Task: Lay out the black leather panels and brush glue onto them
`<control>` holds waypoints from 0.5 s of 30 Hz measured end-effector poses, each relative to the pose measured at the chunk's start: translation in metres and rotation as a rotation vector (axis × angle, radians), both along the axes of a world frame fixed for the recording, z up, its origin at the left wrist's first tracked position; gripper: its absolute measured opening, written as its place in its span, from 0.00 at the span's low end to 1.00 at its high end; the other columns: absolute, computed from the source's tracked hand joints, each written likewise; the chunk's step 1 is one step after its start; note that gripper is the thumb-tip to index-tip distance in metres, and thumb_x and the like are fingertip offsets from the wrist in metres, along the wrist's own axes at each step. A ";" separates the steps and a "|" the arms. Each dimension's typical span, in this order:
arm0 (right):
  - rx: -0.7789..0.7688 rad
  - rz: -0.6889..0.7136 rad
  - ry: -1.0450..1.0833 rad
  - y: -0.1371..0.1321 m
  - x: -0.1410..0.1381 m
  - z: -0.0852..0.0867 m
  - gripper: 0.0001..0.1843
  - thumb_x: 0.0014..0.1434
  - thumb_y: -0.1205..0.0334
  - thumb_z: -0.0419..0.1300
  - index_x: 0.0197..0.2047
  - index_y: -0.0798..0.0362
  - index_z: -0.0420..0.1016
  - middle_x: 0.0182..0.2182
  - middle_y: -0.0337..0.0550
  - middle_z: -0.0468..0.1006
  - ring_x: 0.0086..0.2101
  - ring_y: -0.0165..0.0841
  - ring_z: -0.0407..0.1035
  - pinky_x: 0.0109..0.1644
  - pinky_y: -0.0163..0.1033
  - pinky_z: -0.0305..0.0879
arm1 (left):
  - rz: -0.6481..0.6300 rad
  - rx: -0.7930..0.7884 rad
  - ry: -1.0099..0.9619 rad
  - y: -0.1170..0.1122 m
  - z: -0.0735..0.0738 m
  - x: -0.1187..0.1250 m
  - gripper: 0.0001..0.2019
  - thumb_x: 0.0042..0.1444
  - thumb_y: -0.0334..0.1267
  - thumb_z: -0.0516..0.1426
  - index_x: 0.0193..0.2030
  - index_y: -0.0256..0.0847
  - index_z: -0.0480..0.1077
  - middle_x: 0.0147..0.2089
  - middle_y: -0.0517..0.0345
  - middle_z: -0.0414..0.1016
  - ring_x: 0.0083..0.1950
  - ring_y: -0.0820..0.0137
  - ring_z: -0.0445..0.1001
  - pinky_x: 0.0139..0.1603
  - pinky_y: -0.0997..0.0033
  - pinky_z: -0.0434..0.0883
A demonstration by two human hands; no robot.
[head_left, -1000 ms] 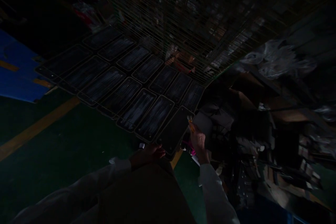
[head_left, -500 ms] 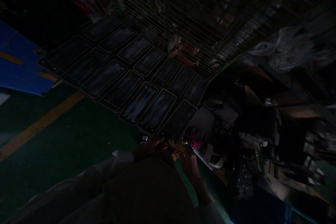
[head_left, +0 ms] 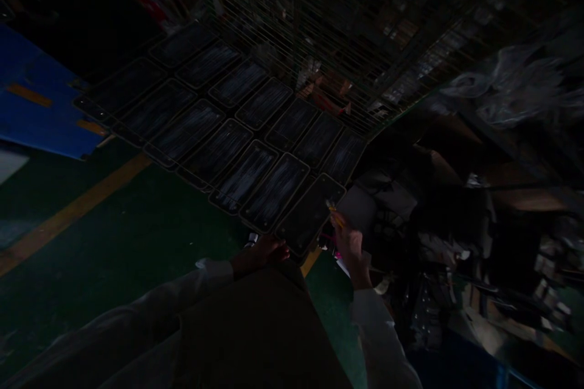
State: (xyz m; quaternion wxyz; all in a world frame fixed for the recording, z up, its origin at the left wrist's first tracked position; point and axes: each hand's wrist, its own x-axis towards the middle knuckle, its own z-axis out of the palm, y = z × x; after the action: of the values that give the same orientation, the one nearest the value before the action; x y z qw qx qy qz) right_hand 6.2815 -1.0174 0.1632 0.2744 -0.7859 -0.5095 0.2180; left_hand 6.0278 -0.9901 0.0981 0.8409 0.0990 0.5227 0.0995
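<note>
The scene is very dark. My right hand grips a small brush by its yellow handle. The pale brush tip lies at the right side of the nearest dark panel, a rounded rectangle that looks plain. At this panel's near left corner is my left hand, with its fingers curled in; whether it holds the panel's edge or something small is too dark to make out. Beside the nearest panel, a streaked panel shows whitish lines along its length.
Two rows of similar panels stretch away to the upper left. A wire mesh cage rises behind them. Cartons and clear plastic wrap crowd the right. A blue board stands left, above a green floor with a yellow line.
My right hand has moved up and to the right with the brush, from near my left hand to the nearest panel's right side. The left hand has hardly moved.
</note>
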 end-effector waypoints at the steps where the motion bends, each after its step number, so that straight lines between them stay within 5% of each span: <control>1: -0.017 0.020 -0.011 -0.007 -0.010 0.000 0.22 0.65 0.47 0.50 0.52 0.50 0.76 0.38 0.47 0.83 0.32 0.36 0.76 0.32 0.38 0.73 | -0.001 -0.006 -0.004 0.000 -0.001 0.000 0.07 0.54 0.30 0.64 0.33 0.36 0.68 0.27 0.56 0.75 0.29 0.69 0.77 0.37 0.67 0.76; 8: -0.210 0.157 0.210 -0.070 -0.074 0.027 0.17 0.67 0.52 0.50 0.50 0.46 0.76 0.36 0.43 0.83 0.30 0.34 0.78 0.34 0.36 0.72 | 0.041 -0.009 -0.037 -0.003 -0.008 0.001 0.07 0.54 0.31 0.64 0.33 0.36 0.68 0.28 0.57 0.75 0.28 0.70 0.77 0.37 0.67 0.76; 11: -0.221 0.078 0.471 -0.060 -0.067 0.030 0.20 0.67 0.48 0.50 0.49 0.50 0.74 0.28 0.41 0.81 0.27 0.34 0.76 0.32 0.36 0.72 | 0.010 -0.006 -0.005 -0.004 -0.011 0.001 0.08 0.53 0.33 0.65 0.33 0.36 0.69 0.26 0.57 0.75 0.27 0.69 0.77 0.35 0.66 0.76; 15: -0.243 -0.070 0.666 -0.020 -0.037 0.012 0.24 0.60 0.40 0.55 0.42 0.53 0.76 0.21 0.40 0.79 0.22 0.35 0.75 0.23 0.36 0.68 | -0.035 0.068 -0.018 -0.005 -0.018 0.000 0.10 0.53 0.36 0.65 0.37 0.35 0.70 0.26 0.56 0.76 0.27 0.67 0.78 0.34 0.65 0.76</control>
State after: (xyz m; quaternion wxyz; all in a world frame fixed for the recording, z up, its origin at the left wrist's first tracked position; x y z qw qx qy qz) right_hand 6.2444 -1.0370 0.1748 0.3374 -0.7155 -0.3351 0.5118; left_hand 6.0282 -0.9956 0.0800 0.8433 0.1357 0.5097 0.1035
